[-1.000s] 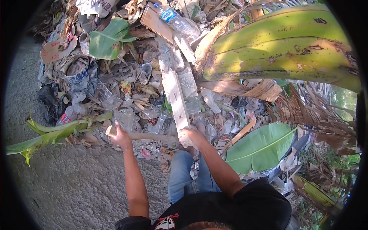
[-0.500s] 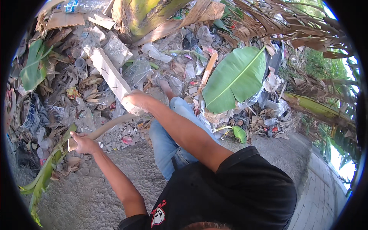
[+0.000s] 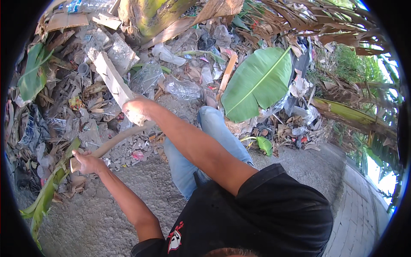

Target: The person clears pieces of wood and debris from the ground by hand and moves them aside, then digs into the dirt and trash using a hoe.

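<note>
1. Rough grey ground [image 3: 102, 210] spreads across the lower left and reaches the lower right.
2. Beyond it lies a wide bed of litter [image 3: 182, 88], with plastic, paper scraps and dry leaves mixed together.
3. A thick yellow-green plant trunk [image 3: 158, 19] rises at the top edge.
4. A broad green leaf [image 3: 259, 85] rests on the litter, right of centre.
5. Brown withered fronds [image 3: 317, 23] hang at upper right, near green bushes [image 3: 353, 64].
6. A pale block surface [image 3: 357, 218], wall or paving, curves along the lower right.
7. Bright daylight glares at the right rim.
</note>
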The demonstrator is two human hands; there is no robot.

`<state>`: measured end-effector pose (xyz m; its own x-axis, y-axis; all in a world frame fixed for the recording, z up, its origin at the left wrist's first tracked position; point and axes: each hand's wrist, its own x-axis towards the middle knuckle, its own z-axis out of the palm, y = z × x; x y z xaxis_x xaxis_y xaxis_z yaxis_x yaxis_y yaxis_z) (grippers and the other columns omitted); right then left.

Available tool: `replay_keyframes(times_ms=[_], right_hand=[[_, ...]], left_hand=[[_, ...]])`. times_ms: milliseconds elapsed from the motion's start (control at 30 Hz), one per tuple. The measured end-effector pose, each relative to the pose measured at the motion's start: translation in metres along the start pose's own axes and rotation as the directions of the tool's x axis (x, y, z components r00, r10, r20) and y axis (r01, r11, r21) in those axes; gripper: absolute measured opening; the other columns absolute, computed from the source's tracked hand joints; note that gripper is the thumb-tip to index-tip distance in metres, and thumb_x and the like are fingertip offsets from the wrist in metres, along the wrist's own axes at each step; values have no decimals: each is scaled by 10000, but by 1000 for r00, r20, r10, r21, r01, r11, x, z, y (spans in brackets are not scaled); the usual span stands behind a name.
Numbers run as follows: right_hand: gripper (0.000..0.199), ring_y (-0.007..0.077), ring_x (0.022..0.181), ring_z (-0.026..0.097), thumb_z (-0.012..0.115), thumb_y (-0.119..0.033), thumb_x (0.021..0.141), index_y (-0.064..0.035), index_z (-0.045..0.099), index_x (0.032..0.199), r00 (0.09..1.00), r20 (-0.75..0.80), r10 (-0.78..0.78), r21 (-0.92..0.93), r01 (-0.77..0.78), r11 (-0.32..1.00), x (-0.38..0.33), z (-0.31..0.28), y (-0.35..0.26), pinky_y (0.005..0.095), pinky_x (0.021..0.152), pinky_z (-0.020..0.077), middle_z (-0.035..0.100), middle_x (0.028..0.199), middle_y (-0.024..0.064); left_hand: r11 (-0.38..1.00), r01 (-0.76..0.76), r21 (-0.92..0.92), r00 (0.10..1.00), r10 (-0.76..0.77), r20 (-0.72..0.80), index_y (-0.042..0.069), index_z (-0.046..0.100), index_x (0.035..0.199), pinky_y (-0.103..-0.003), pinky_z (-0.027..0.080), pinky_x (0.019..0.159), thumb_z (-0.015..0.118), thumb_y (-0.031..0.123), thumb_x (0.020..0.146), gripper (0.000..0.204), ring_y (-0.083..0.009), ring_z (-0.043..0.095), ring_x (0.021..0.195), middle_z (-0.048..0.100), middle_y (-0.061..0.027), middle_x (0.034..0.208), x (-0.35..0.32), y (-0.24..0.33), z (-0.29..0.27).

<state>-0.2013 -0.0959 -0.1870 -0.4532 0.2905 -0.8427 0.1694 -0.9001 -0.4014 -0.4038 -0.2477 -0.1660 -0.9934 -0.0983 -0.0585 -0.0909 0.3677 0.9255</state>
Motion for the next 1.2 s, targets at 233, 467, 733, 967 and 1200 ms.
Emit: replay_keyframes(times_ms=[233,467,733,967,1200], right_hand=[[237,248,576,580,633,-101,667,72,598,826,1000,-13,14,-53,-15,998,-2,-9,-11,370,508,467,596,709,157],[275,203,574,590,614,-143,686,59,613,873,990,93,-107,-7,108,994,-89,-67,-22,341,502,460,610,723,140],[390,243,580,613,662,-150,627,125,613,899,998,-53,-28,-306,10,952,-68,-114,-35,358,504,488,630,745,182],[344,209,560,597,655,-199,649,73,631,858,998,1,67,-341,-62,938,-60,-144,-27,343,489,467,628,722,116],[381,170,570,567,645,-207,686,36,588,974,999,-20,-42,-364,32,931,-182,-189,-30,296,507,444,606,714,99]], left_hand=[[989,112,95,993,-108,-43,-26,582,686,-304,394,494,693,353,774,404,-162,489,506,522,-71,564,-9,10,-1],[997,-46,65,998,43,38,-26,577,651,-316,425,530,679,419,772,473,-182,507,528,532,-79,562,-47,9,-15],[989,-1,151,1000,0,12,12,534,587,-342,441,526,684,433,764,481,-194,502,497,537,-73,552,-71,29,22],[989,-70,127,998,69,13,-3,516,570,-331,422,503,687,385,776,472,-183,490,488,526,-72,536,-78,20,30],[954,-128,272,991,136,-11,7,523,559,-331,433,518,672,408,781,482,-179,520,488,533,-52,508,-88,29,13]])
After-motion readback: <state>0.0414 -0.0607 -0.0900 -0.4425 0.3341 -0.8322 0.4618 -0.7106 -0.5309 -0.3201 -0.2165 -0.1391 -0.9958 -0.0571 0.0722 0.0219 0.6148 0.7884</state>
